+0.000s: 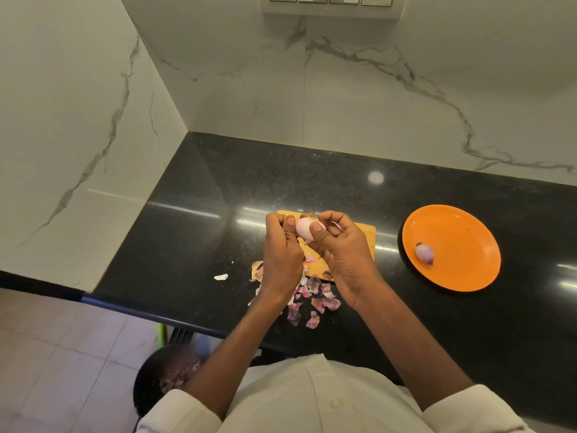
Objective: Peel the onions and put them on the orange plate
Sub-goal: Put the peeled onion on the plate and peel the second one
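A pale pink onion (302,228) is held between both hands above the wooden cutting board (368,234). My left hand (281,254) grips its left side with the thumb against it. My right hand (338,245) holds its right side, thumb pressed on the front and fingers curled over the rooty top. An orange plate (462,232) lies to the right on the black counter, with one peeled purple onion (424,253) near its left rim.
Pink and purple onion skins (315,300) lie scattered on the counter below the board, plus a white scrap (221,277) to the left. A dark bin (165,376) with peels stands on the floor below the counter edge. Marble walls close the back and left.
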### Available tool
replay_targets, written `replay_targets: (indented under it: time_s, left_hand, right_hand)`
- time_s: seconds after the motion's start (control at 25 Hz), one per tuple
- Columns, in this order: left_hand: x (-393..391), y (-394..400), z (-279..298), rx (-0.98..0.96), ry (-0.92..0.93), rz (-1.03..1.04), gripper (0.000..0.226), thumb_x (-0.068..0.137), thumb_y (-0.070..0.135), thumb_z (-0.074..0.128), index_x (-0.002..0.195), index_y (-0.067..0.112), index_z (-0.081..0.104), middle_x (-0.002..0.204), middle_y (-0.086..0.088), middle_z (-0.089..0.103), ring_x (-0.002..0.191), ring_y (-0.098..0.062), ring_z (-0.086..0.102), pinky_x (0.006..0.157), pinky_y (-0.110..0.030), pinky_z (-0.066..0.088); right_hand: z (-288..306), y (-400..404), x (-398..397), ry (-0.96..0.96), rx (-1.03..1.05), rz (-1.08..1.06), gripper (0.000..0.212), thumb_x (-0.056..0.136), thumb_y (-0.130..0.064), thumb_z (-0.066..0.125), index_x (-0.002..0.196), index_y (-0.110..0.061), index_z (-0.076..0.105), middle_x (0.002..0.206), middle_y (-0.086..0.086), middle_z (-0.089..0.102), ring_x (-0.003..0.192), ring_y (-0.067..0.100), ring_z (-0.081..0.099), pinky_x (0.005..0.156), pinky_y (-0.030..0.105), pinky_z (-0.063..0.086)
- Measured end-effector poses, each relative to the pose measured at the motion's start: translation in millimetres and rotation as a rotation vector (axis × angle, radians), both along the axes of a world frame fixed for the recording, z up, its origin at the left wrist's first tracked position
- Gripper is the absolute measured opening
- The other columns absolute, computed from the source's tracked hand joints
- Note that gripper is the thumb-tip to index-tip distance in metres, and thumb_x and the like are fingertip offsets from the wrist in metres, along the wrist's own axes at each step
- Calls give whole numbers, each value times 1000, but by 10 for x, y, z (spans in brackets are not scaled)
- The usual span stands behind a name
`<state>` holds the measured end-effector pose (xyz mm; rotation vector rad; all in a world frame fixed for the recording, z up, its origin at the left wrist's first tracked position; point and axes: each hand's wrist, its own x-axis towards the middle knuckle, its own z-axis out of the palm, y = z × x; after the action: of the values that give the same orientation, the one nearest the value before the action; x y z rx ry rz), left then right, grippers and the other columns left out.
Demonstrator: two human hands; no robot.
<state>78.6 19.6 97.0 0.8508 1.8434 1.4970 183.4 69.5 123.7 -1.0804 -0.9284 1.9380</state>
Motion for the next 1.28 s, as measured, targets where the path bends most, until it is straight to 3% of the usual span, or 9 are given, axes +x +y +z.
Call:
replay_targets:
  time_s: [0.16, 0.36, 0.56, 0.64, 0.76, 0.96, 1.08, 1.2, 1.28]
  left_hand:
    - [22, 8, 16, -3, -144, 105, 25, 117, 27, 39, 115, 5, 51, 108, -16, 66, 86, -18, 65, 66, -31, 60]
    - [23, -18, 28, 48, -270, -11, 28, 111, 34, 51, 115, 6, 54, 111, -18, 68, 89, -19, 71, 73, -32, 62]
    - [33, 16, 23, -29, -250, 128, 19, 114, 25, 48, 111, 8, 55, 106, -12, 66, 84, -15, 65, 64, -20, 57]
    - [22, 27, 40, -3, -299, 142, 22, 113, 28, 51, 109, 7, 56, 102, -14, 68, 81, -17, 65, 63, -23, 56]
    - [35, 10, 63, 10, -332, 73, 31, 110, 39, 54, 112, 8, 56, 104, -11, 70, 85, -16, 69, 71, -29, 60]
    - [52, -7, 34, 1, -224, 63, 19, 115, 28, 45, 101, 18, 55, 100, -6, 66, 89, -16, 67, 72, -32, 60]
    - [53, -2, 60, 7, -205, 71, 28, 116, 22, 42, 94, 15, 57, 90, -3, 65, 76, -2, 63, 64, -22, 55]
    - [29, -25, 23, 20, 57, 16, 29, 114, 14, 41, 89, 12, 55, 82, -1, 59, 69, -2, 54, 60, -16, 46]
    - [-25, -35, -30, 30, 220, -53, 24, 108, 14, 41, 90, 10, 56, 82, -4, 60, 71, -9, 53, 60, -22, 48]
  right_hand:
    - [-47, -22, 3, 227, -199, 1, 30, 103, -3, 57, 132, -8, 63, 121, 9, 76, 115, 27, 73, 89, 29, 63]
    - [-100, -35, 11, 130, -76, 19, 32, 105, -9, 57, 135, -8, 65, 128, 11, 72, 122, 26, 69, 104, 37, 58]
    - [-66, -67, 6, 113, -147, 22, 38, 98, -18, 64, 134, -12, 67, 120, 4, 76, 107, 19, 72, 82, 29, 61]
    - [-62, -69, 10, 186, -228, -6, 45, 92, -20, 68, 136, -10, 65, 123, 10, 75, 107, 23, 73, 83, 29, 62]
    - [-78, -49, 28, 185, -248, -50, 32, 98, -10, 65, 130, -9, 67, 129, 15, 72, 111, 25, 73, 87, 30, 63]
    - [-54, -79, 19, 104, -147, -1, 24, 100, -6, 62, 123, -11, 70, 121, 12, 73, 110, 25, 74, 84, 30, 64]
    - [-35, -62, 26, 141, -175, 28, 25, 101, -11, 60, 125, -9, 68, 118, 12, 77, 101, 25, 76, 79, 30, 64]
    - [-32, -36, 39, 12, -106, 84, 25, 110, -21, 50, 120, -14, 72, 108, 8, 78, 87, 22, 72, 74, 29, 61]
    - [-33, 3, 52, -189, 52, 120, 34, 114, -26, 40, 118, -17, 73, 99, 6, 77, 78, 17, 67, 70, 28, 56]
